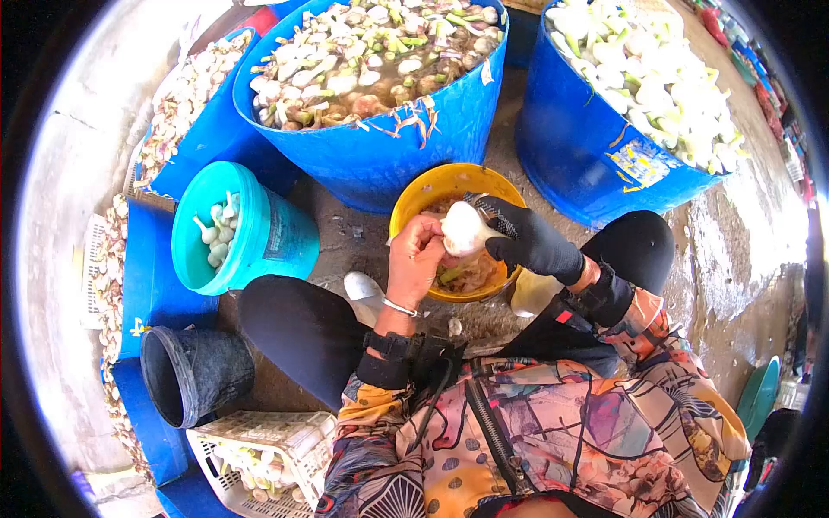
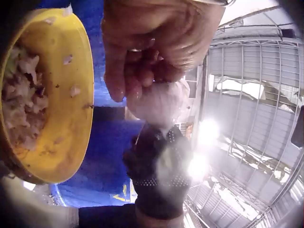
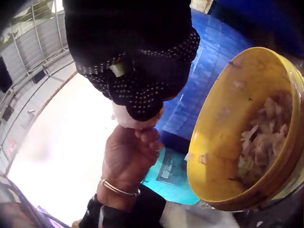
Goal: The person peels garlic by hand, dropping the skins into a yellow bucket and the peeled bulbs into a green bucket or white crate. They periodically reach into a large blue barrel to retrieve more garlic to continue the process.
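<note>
A large white garlic bulb (image 1: 464,229) is held between both hands, over a yellow bucket (image 1: 458,180). My right hand (image 1: 537,243), in a black glove with light dots, grips the bulb from the stem side; its stem end (image 3: 117,70) pokes out of the glove in the right wrist view. On the other side my bare left hand (image 1: 414,257) pinches the bulb with curled thumb and fingers, partly hiding its surface. In the left wrist view the bulb (image 2: 161,102) looks smooth and pale. Peeled skins and scraps (image 3: 266,137) lie inside the bucket.
Ahead stand two big blue tubs, one of garlic in murky water (image 1: 371,123), one heaped with peeled bulbs (image 1: 639,78). At left are a turquoise bucket (image 1: 289,233) with some bulbs, a dark bucket (image 1: 211,367) and a white crate (image 1: 311,432). My knees flank the yellow bucket.
</note>
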Tool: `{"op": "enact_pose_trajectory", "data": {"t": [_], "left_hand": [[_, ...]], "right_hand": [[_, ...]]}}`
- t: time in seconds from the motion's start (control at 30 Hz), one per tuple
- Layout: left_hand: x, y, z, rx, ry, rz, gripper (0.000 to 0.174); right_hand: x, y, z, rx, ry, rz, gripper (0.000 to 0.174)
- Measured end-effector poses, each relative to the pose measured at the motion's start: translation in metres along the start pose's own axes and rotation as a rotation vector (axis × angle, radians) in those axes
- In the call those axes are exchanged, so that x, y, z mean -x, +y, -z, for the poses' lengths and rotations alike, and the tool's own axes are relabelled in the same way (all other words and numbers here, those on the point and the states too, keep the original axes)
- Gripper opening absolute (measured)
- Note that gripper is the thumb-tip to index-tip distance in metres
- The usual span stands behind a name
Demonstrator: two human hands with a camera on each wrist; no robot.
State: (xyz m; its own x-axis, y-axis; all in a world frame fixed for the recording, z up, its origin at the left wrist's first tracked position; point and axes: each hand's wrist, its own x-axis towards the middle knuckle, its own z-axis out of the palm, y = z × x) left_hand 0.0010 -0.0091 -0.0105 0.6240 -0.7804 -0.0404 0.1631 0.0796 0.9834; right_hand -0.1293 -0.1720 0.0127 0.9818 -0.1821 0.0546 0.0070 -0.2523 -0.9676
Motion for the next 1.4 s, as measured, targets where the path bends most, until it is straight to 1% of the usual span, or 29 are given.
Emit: {"op": "enact_pose_trajectory", "data": {"t": [0.1, 0.13, 0.2, 0.23, 0.27, 0.3, 0.37, 0.4, 0.43, 0.47, 0.5, 0.57, 0.6, 0.63, 0.67, 0.77, 0.8, 0.87, 0.9, 0.93, 0.97, 1.07, 1.1, 1.17, 1.2, 1.3, 1.4], "left_hand": [[0.000, -0.010, -0.001, 0.088, 0.082, 0.017, 0.012], [0.000, -0.010, -0.001, 0.107, 0.104, 0.028, 0.013], [-0.002, -0.018, 0.000, 0.235, 0.188, -0.013, 0.013], [-0.003, -0.022, 0.001, 0.297, 0.231, -0.035, 0.013], [-0.001, -0.025, 0.004, 0.394, 0.261, 0.048, 0.025], [0.002, -0.023, 0.001, 0.471, 0.202, 0.085, 0.031], [0.010, -0.019, -0.015, 0.623, 0.076, 0.165, 0.044], [0.012, -0.022, -0.021, 0.660, -0.040, 0.097, 0.057], [0.010, -0.019, -0.033, 0.613, 0.023, 0.004, 0.053], [0.008, -0.022, -0.031, 0.557, 0.019, 0.024, 0.052], [0.006, -0.023, -0.030, 0.504, 0.018, 0.042, 0.051], [0.004, -0.023, -0.030, 0.563, 0.021, 0.025, 0.046], [0.004, -0.022, -0.030, 0.591, 0.023, 0.020, 0.044], [0.005, -0.022, -0.031, 0.580, 0.068, 0.002, 0.043], [0.005, -0.021, -0.033, 0.569, 0.111, -0.015, 0.043], [0.000, -0.007, -0.039, 0.592, 0.193, -0.043, 0.040], [-0.001, -0.004, -0.039, 0.609, 0.215, -0.049, 0.038], [0.000, -0.009, -0.025, 0.488, 0.132, -0.011, 0.035], [0.000, -0.009, -0.018, 0.425, 0.091, 0.006, 0.034], [0.002, -0.004, -0.014, 0.330, 0.107, 0.039, 0.031], [0.001, -0.011, -0.011, 0.271, 0.130, 0.016, 0.032], [0.001, -0.022, -0.013, 0.106, 0.176, -0.016, 0.038], [0.002, -0.021, -0.015, 0.052, 0.189, -0.021, 0.040], [0.009, -0.004, -0.019, 0.004, 0.189, 0.023, 0.044], [0.011, -0.005, -0.014, -0.065, 0.163, 0.133, 0.043], [0.011, -0.009, -0.010, -0.333, 0.174, 0.026, 0.048], [0.012, -0.015, -0.008, -0.616, 0.233, -0.280, 0.060]], "right_hand": [[0.000, -0.004, -0.001, -0.234, 0.016, -0.204, 0.051], [-0.002, -0.005, 0.000, -0.270, 0.026, -0.216, 0.052], [-0.005, -0.006, 0.002, -0.338, 0.039, -0.241, 0.052], [-0.006, -0.002, 0.001, -0.394, 0.066, -0.220, 0.052], [-0.006, 0.007, -0.002, -0.450, 0.094, -0.195, 0.052], [-0.006, 0.012, -0.002, -0.506, 0.126, -0.170, 0.052], [-0.005, -0.004, -0.008, -0.595, 0.076, -0.153, 0.053], [-0.003, -0.009, -0.013, -0.644, 0.049, -0.146, 0.054], [-0.001, 0.001, -0.019, -0.602, 0.023, -0.126, 0.053], [-0.003, 0.009, -0.031, -0.493, 0.041, 0.004, 0.054], [-0.006, 0.015, -0.034, -0.313, 0.030, 0.047, 0.055], [-0.012, 0.027, -0.040, 0.052, 0.032, 0.136, 0.055], [-0.009, 0.007, -0.032, 0.329, -0.020, 0.056, 0.054], [-0.007, -0.003, -0.027, 0.604, -0.070, -0.026, 0.053], [-0.008, 0.002, -0.027, 0.436, 0.056, 0.096, 0.048], [-0.004, -0.014, -0.025, 0.554, 0.112, 0.103, 0.042], [-0.002, -0.013, -0.024, 0.510, 0.167, 0.099, 0.041], [-0.002, -0.012, -0.016, 0.423, 0.275, 0.096, 0.039], [-0.008, -0.021, -0.011, 0.287, 0.326, 0.090, 0.039], [-0.009, -0.023, -0.005, 0.326, 0.342, 0.009, 0.038], [-0.009, -0.024, 0.000, 0.364, 0.359, -0.075, 0.036], [-0.017, -0.028, 0.000, 0.617, 0.192, 0.195, 0.034], [-0.020, -0.031, -0.004, 0.643, 0.185, 0.241, 0.035], [-0.027, -0.042, -0.015, 0.693, 0.166, 0.330, 0.038], [-0.028, -0.049, -0.014, 0.786, 0.081, 0.221, 0.034], [-0.030, -0.046, -0.017, 0.839, 0.025, 0.135, 0.034], [-0.031, -0.044, -0.018, 0.749, 0.036, 0.125, 0.034]]}}
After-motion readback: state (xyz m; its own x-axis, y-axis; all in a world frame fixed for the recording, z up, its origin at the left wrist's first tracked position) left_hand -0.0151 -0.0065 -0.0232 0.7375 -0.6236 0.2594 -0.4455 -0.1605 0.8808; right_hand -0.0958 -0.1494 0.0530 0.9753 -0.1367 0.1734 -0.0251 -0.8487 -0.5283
